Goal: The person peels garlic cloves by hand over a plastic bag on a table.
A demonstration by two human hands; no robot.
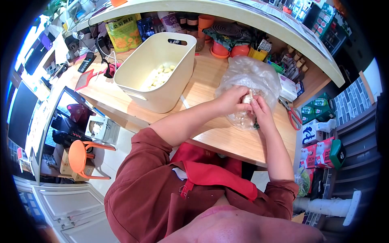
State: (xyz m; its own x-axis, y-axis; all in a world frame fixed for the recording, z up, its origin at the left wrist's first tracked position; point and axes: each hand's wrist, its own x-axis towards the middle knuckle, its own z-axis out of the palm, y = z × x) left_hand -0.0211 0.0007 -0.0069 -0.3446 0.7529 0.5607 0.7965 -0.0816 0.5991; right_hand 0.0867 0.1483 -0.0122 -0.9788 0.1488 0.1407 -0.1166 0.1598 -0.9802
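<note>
Both my hands meet over the right part of the desk, fingers closed around a garlic bulb (246, 98) with its stem end pointing up. My left hand (233, 100) grips it from the left side. From the right, my right hand (262, 110) pinches the bulb near its stem. Beneath and behind them lies a clear plastic bag (253, 73), its mouth spread, with pale pieces, apparently garlic or skins, showing through. Left of the hands stands a cream plastic bin (170, 91) with handle slots. Peeled garlic cloves (160, 76) cover part of its bottom.
Scissors (292, 115) with red handles lie right of the bag. Behind, an overhanging shelf (227, 9) shelters packets, orange pots and small bottles. A red fly swatter (84, 79) and a calculator (86, 62) are at left. An orange stool (78, 157) stands on the floor.
</note>
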